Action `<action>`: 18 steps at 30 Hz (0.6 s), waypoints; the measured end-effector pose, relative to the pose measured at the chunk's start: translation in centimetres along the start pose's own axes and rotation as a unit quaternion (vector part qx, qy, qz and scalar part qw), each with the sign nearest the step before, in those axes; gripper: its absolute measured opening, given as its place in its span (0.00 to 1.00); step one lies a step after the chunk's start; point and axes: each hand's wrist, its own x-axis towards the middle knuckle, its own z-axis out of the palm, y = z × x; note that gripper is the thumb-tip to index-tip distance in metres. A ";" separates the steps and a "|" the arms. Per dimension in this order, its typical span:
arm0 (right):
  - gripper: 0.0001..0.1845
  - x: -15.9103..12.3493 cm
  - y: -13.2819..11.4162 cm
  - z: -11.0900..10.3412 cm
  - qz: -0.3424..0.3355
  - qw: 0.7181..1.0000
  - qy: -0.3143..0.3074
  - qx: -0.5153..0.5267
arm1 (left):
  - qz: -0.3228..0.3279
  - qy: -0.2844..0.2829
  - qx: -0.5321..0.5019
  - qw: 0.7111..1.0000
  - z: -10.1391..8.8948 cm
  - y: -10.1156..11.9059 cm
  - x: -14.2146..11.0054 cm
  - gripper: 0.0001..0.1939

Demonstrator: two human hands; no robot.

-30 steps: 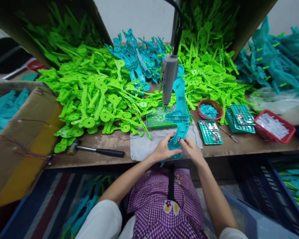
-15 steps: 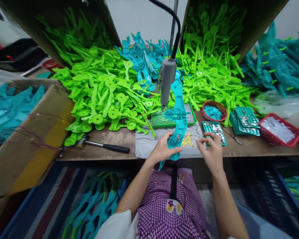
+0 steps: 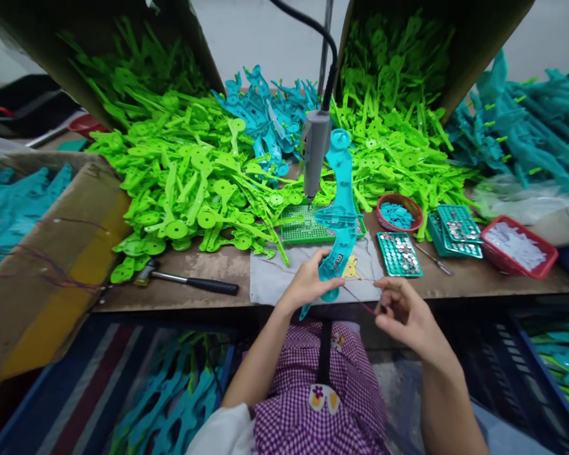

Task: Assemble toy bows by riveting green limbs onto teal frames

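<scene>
My left hand (image 3: 307, 285) grips the lower part of a curved turquoise plastic piece (image 3: 343, 184), which stands up over a grey cloth. The thumb lies across its front, under a small dark slotted part. From the piece a thin purplish wire (image 3: 359, 297) runs to my right hand (image 3: 404, 311), whose fingers are pinched on the wire; a small dark bit shows among them. A grey electric screwdriver (image 3: 315, 155) hangs on a cable just left of the piece. Behind the piece lies a green perforated tray (image 3: 298, 232) of small metal parts.
Bright green plastic parts (image 3: 184, 170) are heaped across the back. A hammer (image 3: 194, 282) lies at left, beside a cardboard box (image 3: 61, 253). At right are a tray of metal discs (image 3: 399, 254), a screwdriver (image 3: 435, 260), a red basket (image 3: 399, 212) and a red bin of white pieces (image 3: 519, 248).
My right hand has moved down and slightly right, and a wire now shows stretched between it and the turquoise piece. My left hand keeps its hold on the piece. The view has shifted slightly.
</scene>
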 end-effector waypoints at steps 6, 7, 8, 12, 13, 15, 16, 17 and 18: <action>0.26 -1.5 -0.9 1.3 0.057 0.988 -0.018 0.142 | -0.002 0.015 0.018 1.000 0.3 0.1 -0.3 0.29; 0.26 -1.7 -1.3 2.2 0.050 0.983 -0.033 0.173 | 0.000 0.015 0.014 1.000 0.5 0.0 -0.2 0.29; 0.26 -1.9 -1.8 3.4 0.036 0.979 -0.052 0.194 | 0.001 0.014 0.010 1.000 0.7 -0.1 0.0 0.28; 0.32 -2.6 -3.3 8.5 -0.067 0.985 -0.156 0.022 | -0.026 0.014 -0.020 0.999 1.2 -1.0 0.5 0.31; 0.32 -2.7 -3.4 9.3 -0.098 0.976 -0.182 -0.070 | -0.036 0.012 -0.034 0.999 1.3 -1.3 0.5 0.32; 0.28 -3.0 -3.4 9.9 -0.154 0.942 -0.214 -0.206 | -0.053 0.003 -0.064 0.997 1.5 -1.7 0.1 0.33; 0.25 -3.2 -3.2 9.5 -0.174 0.933 -0.218 -0.226 | -0.058 -0.001 -0.078 0.995 1.5 -1.9 -0.1 0.33; 0.22 -3.2 -2.9 8.8 -0.188 0.935 -0.208 -0.216 | -0.061 -0.005 -0.091 0.994 1.6 -2.1 -0.4 0.34; 0.20 -3.1 -2.6 7.9 -0.189 0.948 -0.176 -0.188 | -0.063 -0.011 -0.103 0.993 1.7 -2.2 -0.7 0.34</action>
